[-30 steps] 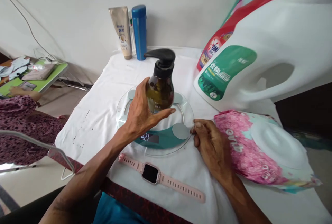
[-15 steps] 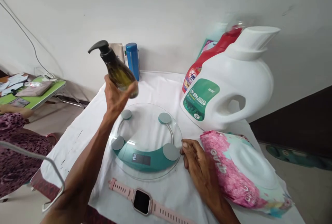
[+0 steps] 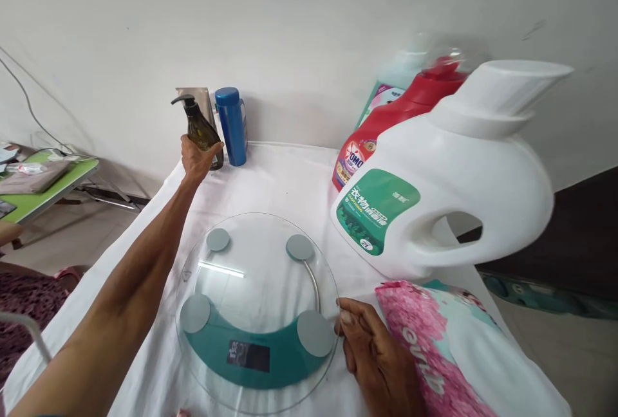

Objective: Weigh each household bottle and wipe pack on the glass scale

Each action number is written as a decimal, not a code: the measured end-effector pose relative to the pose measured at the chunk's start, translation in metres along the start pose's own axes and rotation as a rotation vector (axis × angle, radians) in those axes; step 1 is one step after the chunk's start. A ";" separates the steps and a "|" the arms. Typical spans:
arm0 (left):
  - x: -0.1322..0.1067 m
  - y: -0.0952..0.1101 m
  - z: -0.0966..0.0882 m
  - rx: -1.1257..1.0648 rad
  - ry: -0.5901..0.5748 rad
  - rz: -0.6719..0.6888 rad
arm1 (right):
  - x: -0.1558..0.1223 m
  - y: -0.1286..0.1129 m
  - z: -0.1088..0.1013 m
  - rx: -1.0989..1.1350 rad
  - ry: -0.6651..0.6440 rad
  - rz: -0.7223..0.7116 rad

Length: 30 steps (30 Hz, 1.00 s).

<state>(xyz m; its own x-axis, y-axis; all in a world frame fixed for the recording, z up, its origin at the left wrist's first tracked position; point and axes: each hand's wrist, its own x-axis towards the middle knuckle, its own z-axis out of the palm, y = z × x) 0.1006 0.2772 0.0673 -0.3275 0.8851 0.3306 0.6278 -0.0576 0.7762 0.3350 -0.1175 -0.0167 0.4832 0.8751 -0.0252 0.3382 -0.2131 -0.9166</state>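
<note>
My left hand (image 3: 197,158) is closed around a dark green pump bottle (image 3: 200,127) with a black pump head, at the far left corner of the cloth-covered table. The pump bottle is upright with a slight tilt, just left of a blue bottle (image 3: 232,127). Closer to me lies a round glass bathroom scale (image 3: 253,365) with a teal band, grey pads and a lit display. The fingers of my right hand (image 3: 371,352) are curled, with thumb and fingertips pinching the scale's right edge.
A large white detergent jug (image 3: 463,159) stands at the right, with a red detergent bottle (image 3: 386,127) behind it. A pink wipes pack (image 3: 429,346) lies beside my right hand. Left of the table are a green table (image 3: 53,192) and a person's patterned clothing (image 3: 33,314).
My left hand has carried the pump bottle away from above the scale, back to beside the blue bottle. My right hand stays at the scale's edge. The watch has dropped almost wholly out of view.
</note>
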 end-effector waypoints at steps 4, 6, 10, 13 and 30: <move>0.005 -0.001 0.019 0.044 -0.032 0.017 | -0.001 0.000 0.003 0.009 0.038 0.069; 0.001 -0.002 0.023 0.055 -0.038 0.034 | -0.002 -0.001 0.003 0.020 0.043 0.068; -0.008 0.003 0.019 0.055 -0.062 0.028 | -0.001 -0.008 0.001 0.011 -0.007 0.033; -0.014 0.013 0.014 0.041 -0.049 0.026 | -0.001 -0.014 0.000 0.020 -0.043 0.018; -0.315 0.179 0.007 -0.501 -0.937 0.685 | -0.008 -0.002 -0.003 -0.100 0.012 -0.144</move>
<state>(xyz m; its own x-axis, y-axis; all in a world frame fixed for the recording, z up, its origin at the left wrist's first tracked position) 0.3216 -0.0090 0.0984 0.7113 0.5796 0.3975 0.0676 -0.6194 0.7821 0.3333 -0.1253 -0.0131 0.4333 0.8947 0.1086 0.4828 -0.1286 -0.8662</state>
